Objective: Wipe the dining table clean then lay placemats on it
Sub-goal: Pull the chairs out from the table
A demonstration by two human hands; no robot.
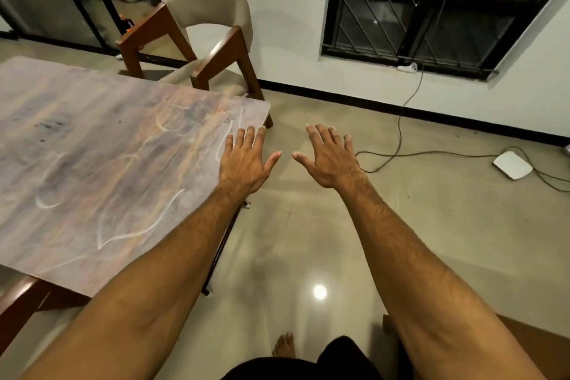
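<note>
A bare foot (283, 345) stands on the glossy floor (308, 241) nearest the camera. Beyond it both arms reach forward. The left hand (246, 160) and right hand (328, 157) are both spread flat with straight fingers and hold nothing. The left hovers over the right edge of the table (108, 163), the right over bare floor. No cloth or placemat shows, so fetching a cloth likely comes first, then overlapping strokes along the tabletop, drawing dirt toward one edge. The table lies left of the hands, its edge slanting from near left to far right. It seems to run lengthwise off to the left, but its left part is cut off. A chair (203, 40) stands at its far side.
</note>
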